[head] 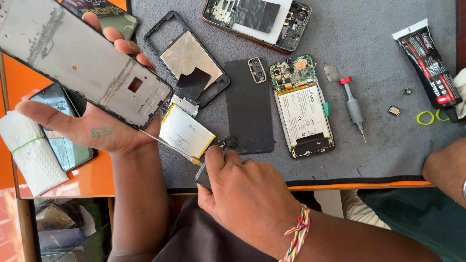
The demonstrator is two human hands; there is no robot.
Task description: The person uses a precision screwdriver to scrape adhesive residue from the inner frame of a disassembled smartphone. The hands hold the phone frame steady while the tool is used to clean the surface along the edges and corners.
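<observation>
My left hand (92,123) holds up a grey phone frame (77,58), tilted, at the upper left. My right hand (242,187) grips a thin metal tool (167,144) by its dark handle; the tip points up-left under the frame's lower edge. Just beyond lie a loose white-and-yellow battery (187,132), a black back cover with camera bezel (249,104) and an opened phone (302,109) showing its board and battery.
A grey mat (369,48) covers the orange table. On it lie another frame with a metal plate (187,56), a second opened phone (257,22), a red-capped screwdriver (353,104), a glue tube (426,60), small parts and yellow-green rings (425,117). Another person's arm (444,167) rests at the right.
</observation>
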